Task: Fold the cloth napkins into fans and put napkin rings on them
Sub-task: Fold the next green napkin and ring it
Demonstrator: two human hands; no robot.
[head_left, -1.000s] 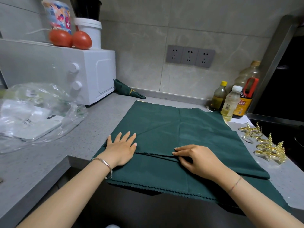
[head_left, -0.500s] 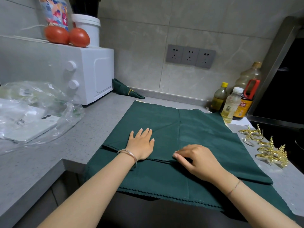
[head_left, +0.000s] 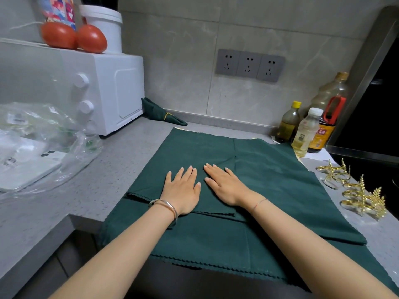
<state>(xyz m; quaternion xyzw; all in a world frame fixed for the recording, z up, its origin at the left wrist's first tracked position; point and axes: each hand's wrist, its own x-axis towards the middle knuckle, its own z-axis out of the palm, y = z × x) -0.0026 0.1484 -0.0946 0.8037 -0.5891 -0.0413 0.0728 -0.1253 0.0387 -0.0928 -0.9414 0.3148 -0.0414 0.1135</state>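
the green napkin [head_left: 280, 180] lies spread on the desk [head_left: 121, 169], with a pleat folded across its near part. the left hand [head_left: 183, 190] and right hand [head_left: 224, 186] press flat on it side by side, each grip wide and holding nothing. gold napkin rings [head_left: 362, 197] lie just right of the napkin.

We can read no text with certainty. The dark bottle [head_left: 329, 117] wears an orange label [head_left: 320, 138] with white characters on red, too blurred to make out. The pale bottle [head_left: 305, 132] and the plastic bag [head_left: 64, 137] carry tiny illegible print.
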